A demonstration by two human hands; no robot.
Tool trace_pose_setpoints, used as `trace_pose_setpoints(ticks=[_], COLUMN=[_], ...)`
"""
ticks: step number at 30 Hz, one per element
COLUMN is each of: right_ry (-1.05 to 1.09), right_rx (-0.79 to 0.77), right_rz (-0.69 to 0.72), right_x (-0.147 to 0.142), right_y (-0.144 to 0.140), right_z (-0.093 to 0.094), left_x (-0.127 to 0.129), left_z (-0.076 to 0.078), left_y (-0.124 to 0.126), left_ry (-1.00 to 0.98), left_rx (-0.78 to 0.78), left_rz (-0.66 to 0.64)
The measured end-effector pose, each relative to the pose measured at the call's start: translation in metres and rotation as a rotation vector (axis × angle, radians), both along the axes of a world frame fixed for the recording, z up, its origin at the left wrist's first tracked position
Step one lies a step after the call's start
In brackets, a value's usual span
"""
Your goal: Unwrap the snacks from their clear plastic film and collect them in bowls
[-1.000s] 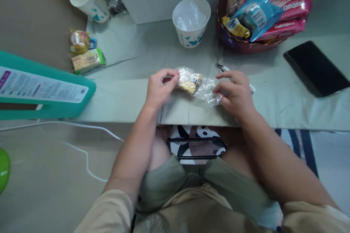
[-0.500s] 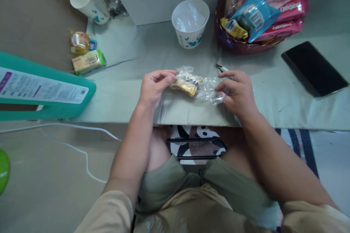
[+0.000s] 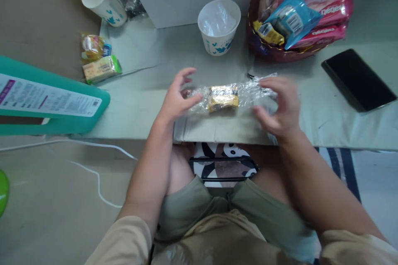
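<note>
- Head view: a clear-wrapped snack [image 3: 223,97] lies at the centre of the frame on the table [image 3: 311,112], just behind its near edge, with its long axis running left to right.
- The left hand [image 3: 177,99] sits at the wrapper's left end; thumb and fingers are spread, the thumb touching or pinching the crinkled film there, the other fingers lifted clear.
- The right hand [image 3: 281,105] is at the wrapper's right end, fingers curled loosely apart. It is blurred, so whether it has hold of the film or only hovers by it is hard to tell.
- The yellow bar inside lies between the two hands, a little nearer the left one.
- A pen [image 3: 252,77] pokes out just behind the wrapper's right end.
- Further up the frame stand a paper cup with a plastic liner [image 3: 219,27] and, upper right, a red bowl of packaged snacks [image 3: 295,12].
- A dark phone [image 3: 357,78] lies at the right; a second paper cup [image 3: 104,0] and small sweets [image 3: 98,60] sit upper left, and a teal box [image 3: 46,99] lies at the left edge.
- The table is covered in pale green-grey sheeting; the person sits low at it, knees under the edge.
</note>
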State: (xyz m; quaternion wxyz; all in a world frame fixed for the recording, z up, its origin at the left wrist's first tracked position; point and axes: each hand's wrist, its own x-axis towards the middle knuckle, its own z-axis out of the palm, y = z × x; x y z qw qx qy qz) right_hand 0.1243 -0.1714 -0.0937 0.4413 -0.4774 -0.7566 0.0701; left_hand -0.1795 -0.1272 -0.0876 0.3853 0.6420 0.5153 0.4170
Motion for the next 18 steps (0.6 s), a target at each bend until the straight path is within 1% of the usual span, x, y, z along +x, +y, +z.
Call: trace_pose_setpoints(ticks=[1, 2, 3, 4, 7, 9, 11, 13, 15, 16, 17, 18], right_ry=[-0.091, -0.154, -0.183, -0.178, -0.075, -0.036, -0.012, 0.031, 0.120, 0.168, 0.197, 0.196], right_rx=[-0.071, -0.134, -0.186, -0.223, -0.235, -0.214, -0.181, -0.120, -0.040, -0.007, 0.010, 0.014], right_rz=[0.068, 0.106, 0.119, 0.112, 0.053, 0.000, -0.075, -0.193, -0.324, -0.366, -0.376, -0.343], right_x=[-0.005, -0.009, -0.012, -0.014, -0.015, -0.014, -0.013, -0.014, -0.017, -0.020, -0.025, -0.031], right_y=[-0.001, -0.002, -0.002, -0.001, 0.002, 0.004, 0.009, 0.016, 0.021, 0.022, 0.022, 0.020], right_z=[0.001, 0.001, 0.001, 0.000, -0.001, -0.001, 0.000, 0.001, 0.001, 0.002, 0.002, 0.003], left_x=[0.003, 0.005, 0.006, 0.007, 0.009, 0.012, 0.018, 0.025, 0.031, 0.033, 0.034, 0.034], left_z=[0.004, 0.008, 0.011, 0.014, 0.016, 0.014, 0.012, 0.010, 0.009, 0.009, 0.009, 0.010], left_y=[-0.002, -0.005, -0.006, -0.008, -0.009, -0.008, -0.007, -0.005, -0.002, 0.000, 0.002, 0.004], left_ry=[0.081, 0.139, 0.176, 0.200, 0.229, 0.196, 0.097, -0.039, -0.185, -0.250, -0.305, -0.350], left_rx=[-0.009, -0.024, -0.035, -0.040, -0.015, 0.007, 0.023, 0.018, -0.036, -0.081, -0.132, -0.184], left_rz=[-0.115, -0.193, -0.232, -0.235, -0.139, -0.070, -0.004, 0.078, 0.199, 0.268, 0.334, 0.388])
